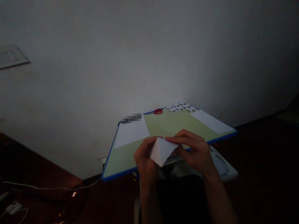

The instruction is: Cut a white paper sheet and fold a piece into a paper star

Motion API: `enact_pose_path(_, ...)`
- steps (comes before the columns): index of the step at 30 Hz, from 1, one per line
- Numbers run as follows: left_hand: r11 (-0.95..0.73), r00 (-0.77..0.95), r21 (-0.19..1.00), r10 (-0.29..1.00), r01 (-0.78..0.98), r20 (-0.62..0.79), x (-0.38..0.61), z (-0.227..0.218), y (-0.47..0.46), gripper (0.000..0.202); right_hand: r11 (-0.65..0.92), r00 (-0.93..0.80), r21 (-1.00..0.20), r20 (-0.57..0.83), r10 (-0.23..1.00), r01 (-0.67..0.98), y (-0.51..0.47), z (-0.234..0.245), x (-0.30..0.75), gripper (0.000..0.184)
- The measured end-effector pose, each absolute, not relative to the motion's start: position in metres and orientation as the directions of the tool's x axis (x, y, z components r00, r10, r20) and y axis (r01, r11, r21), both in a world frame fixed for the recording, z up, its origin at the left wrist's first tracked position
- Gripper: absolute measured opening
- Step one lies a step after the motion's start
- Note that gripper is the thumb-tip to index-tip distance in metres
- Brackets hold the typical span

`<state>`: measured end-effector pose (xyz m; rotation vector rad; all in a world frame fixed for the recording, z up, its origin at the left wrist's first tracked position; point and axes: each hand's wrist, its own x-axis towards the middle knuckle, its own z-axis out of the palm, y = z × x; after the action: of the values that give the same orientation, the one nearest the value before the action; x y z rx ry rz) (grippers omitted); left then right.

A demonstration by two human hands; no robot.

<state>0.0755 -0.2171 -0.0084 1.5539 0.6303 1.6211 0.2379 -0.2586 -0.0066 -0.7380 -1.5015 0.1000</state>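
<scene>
Between my two hands is a folded piece of white paper (163, 151), raised in front of the table's near edge. Its creased faces meet along a ridge and come to a point at the bottom. My left hand (146, 157) grips the paper's left side, fingers curled behind it. On the right, my right hand (195, 151) pinches the paper's upper right corner between thumb and fingers. Some fingertips are hidden behind the paper.
The green table (163, 123) has a blue rim and stands against a wall. A white sheet (132, 132) lies at left, stacked white paper (212, 121) at right. Red-handled scissors (158, 111) and several folded paper pieces (181, 107) lie along the back. A white cable (51, 188) runs at lower left.
</scene>
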Motion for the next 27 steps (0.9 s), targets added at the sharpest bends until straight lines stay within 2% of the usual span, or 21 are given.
enact_pose_path(6, -0.573, 0.108, 0.792, 0.791, -0.21, 0.602, 0.0759, -0.0084, -0.2172, 0.02, 0.771, 0.106, -0.533, 0.84, 0.533, 0.348, -0.2601, -0.0057, 0.2373, 0.037)
enact_pose_path(10, -0.609, 0.07, 0.773, 0.776, -0.175, 0.627, 0.0795, -0.0119, -0.2178, 0.017, 0.76, 0.126, -0.536, 0.838, 0.53, 0.368, -0.2616, -0.0067, 0.2352, 0.043)
enact_pose_path(15, -0.639, 0.017, 0.765, 0.767, -0.086, 0.642, 0.0824, -0.0128, -0.2211, 0.017, 0.755, 0.161, -0.518, 0.852, 0.499, 0.402, -0.261, -0.0068, 0.2338, 0.041)
enact_pose_path(19, -0.634, -0.004, 0.766, 0.771, -0.104, 0.637, 0.0834, -0.0127, -0.2229, 0.017, 0.77, 0.151, -0.497, 0.864, 0.48, 0.4, -0.2588, -0.0078, 0.2359, 0.039)
enact_pose_path(22, -0.655, -0.017, 0.746, 0.753, -0.121, 0.658, 0.0819, -0.0134, -0.2217, 0.019, 0.783, 0.137, -0.498, 0.864, 0.484, 0.373, -0.257, -0.0086, 0.2378, 0.034)
enact_pose_path(27, -0.665, -0.028, 0.74, 0.745, -0.101, 0.666, 0.0773, -0.0139, -0.2186, 0.019, 0.782, 0.162, -0.546, 0.837, 0.523, 0.299, -0.2548, -0.0087, 0.2403, 0.015)
